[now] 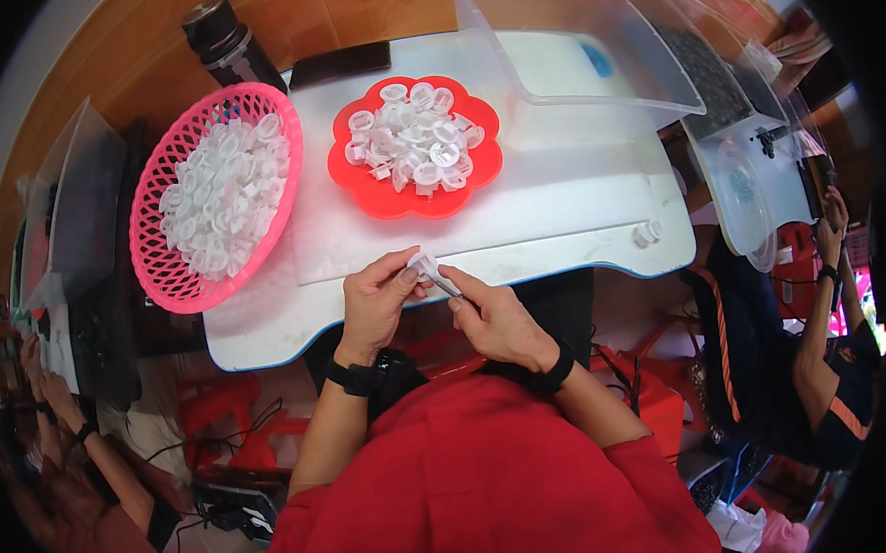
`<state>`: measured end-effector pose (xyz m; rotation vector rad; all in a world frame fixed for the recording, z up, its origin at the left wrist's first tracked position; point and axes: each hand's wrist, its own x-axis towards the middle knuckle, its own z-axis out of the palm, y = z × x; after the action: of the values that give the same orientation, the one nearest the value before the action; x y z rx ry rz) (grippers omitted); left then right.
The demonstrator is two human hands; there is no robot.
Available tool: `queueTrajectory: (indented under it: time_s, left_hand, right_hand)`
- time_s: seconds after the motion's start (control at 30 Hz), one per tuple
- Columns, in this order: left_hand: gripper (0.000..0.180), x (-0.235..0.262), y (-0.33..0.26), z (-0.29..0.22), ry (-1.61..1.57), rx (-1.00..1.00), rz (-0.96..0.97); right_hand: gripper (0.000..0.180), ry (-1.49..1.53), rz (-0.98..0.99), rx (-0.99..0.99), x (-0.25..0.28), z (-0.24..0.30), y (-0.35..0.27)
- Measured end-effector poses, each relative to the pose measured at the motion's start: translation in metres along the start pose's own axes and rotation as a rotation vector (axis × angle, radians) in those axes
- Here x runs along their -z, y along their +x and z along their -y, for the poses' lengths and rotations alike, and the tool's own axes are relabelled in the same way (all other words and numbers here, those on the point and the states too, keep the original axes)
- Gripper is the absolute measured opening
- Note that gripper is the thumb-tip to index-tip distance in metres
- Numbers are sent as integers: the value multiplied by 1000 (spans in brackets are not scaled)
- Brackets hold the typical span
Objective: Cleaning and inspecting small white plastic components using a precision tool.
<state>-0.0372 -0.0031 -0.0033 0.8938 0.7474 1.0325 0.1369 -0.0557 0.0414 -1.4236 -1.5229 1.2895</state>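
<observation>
My left hand (376,300) pinches a small white plastic piece (423,264) just off the front edge of the white table (569,195). A slim metal tool (447,285) is gripped in my right hand (506,325), its tip against or very near the piece; its exact kind is too small to tell. Beyond my hands, a red flower-shaped tray (389,205) carries a heap of similar white pieces (418,138). To the left, a pink mesh basket (294,159) holds many more white pieces (226,193).
Loose white pieces (648,233) lie near the table's right corner. At the back are a dark bottle (229,49), a flat black object (340,65) and a large clear plastic bin (604,103). Other people work on both sides; one person's arm (818,357) shows at right.
</observation>
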Motion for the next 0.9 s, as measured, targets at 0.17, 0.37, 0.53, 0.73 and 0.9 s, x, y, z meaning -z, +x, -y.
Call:
queueTrajectory:
  time_s: [0.17, 0.37, 0.53, 0.73, 0.9]
  left_hand:
    - [26, -4, 0, -2, 21, -16, -9]
    - [26, -2, 0, 0, 18, -19, 3]
    - [25, -1, 1, 1, 39, -12, -2]
    - [25, -1, 2, 1, 56, -15, -3]
    - [25, -1, 2, 1, 59, 9, -4]
  right_hand:
    - [41, -3, -8, 46, -2, -5, 3]
    - [42, 22, 33, 8, -1, -8, 3]
    - [41, 79, 48, -17, -1, -14, 4]
    - [41, 51, 75, -37, 2, -11, 7]
    - [40, -35, 66, -36, 7, -1, 5]
